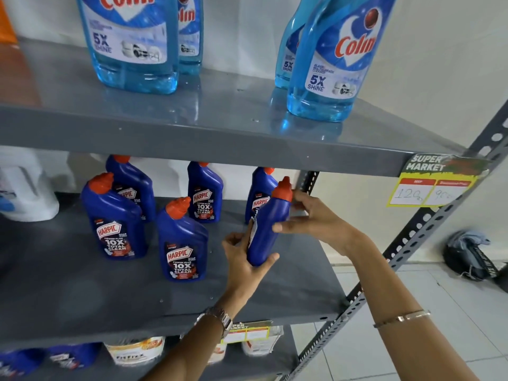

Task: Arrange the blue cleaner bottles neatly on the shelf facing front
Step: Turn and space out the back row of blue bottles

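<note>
A person stands at a grey metal shelf (pixel 82 292) and holds one dark blue plastic bottle with an orange-red cap (pixel 268 229) in both hands. The bottle is lifted off the shelf, near the right end, and it leans to the right. Its label is turned to the left, so only a thin edge of it shows. The left hand (pixel 244 259) cups the bottom of the bottle, with the fingers curled around it. The right hand (pixel 310 215) holds the top part, just under the cap, with the fingers pressed on its side.

Five more blue bottles of the same kind stand on the shelf. One bottle (pixel 261 193) stands just behind the held one. Another bottle (pixel 182 243) stands to the left, near the front. The rest (pixel 115 218) are farther left and back. All of these show their labels to the front.

The step in hand seems to be turning the last bottle the right way. Next, the person likely needs to twist it until the label faces out, stand it up straight, and set it down in the gap on the right, in line with the others.
</note>
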`<state>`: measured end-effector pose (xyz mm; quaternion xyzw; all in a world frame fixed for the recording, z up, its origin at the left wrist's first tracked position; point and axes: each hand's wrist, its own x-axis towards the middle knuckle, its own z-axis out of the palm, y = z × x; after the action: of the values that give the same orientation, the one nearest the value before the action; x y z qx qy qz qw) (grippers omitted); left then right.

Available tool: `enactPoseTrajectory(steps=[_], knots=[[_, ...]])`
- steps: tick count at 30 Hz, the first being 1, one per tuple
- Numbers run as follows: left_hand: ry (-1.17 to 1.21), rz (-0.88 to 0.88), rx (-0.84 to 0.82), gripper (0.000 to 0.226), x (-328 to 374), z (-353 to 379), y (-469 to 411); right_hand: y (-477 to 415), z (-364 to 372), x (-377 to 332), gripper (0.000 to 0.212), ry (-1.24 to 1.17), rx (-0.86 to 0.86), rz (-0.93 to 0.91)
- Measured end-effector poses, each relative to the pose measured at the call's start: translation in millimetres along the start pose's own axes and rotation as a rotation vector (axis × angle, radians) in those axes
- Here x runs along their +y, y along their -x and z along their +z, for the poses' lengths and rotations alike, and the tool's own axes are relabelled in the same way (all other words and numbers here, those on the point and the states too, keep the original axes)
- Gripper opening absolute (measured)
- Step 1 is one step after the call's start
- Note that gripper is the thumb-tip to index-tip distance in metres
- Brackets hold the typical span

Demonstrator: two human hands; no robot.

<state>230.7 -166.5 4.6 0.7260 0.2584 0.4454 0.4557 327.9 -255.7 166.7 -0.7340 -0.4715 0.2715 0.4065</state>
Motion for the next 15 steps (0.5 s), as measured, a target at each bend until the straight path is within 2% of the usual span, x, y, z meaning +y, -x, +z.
enactPoseTrajectory(steps=[2, 5, 8, 11, 15], knots=[[0.044, -0.007, -0.061, 0.062, -3.5, -4.5, -5.1, -5.3, 3.5, 7.8, 0.046, -0.026, 0.027, -0.054], [0.159, -0.052, -0.137, 0.055, -3.6, -8.2, -13.3, -16.6, 18.5, 15.7, 0.045, -0.1, 0.268, -0.122], [0.192, -0.115, -0.206, 0.054, -5.8, -13.0, -20.6, -26.9, 30.9, 20.5, 0.054, -0.085, 0.464, -0.097], [0.112, -0.117, -0.246, 0.049, -15.0, -16.1, -28.8, -37.0, 36.8, 27.3, 0.066, 0.043, 0.504, -0.032], [0.062, -0.161, -0.236, 0.045, -30.0, -16.4, -30.8, -46.2, 46.1, 41.6, 0.06, 0.134, 0.497, 0.018]])
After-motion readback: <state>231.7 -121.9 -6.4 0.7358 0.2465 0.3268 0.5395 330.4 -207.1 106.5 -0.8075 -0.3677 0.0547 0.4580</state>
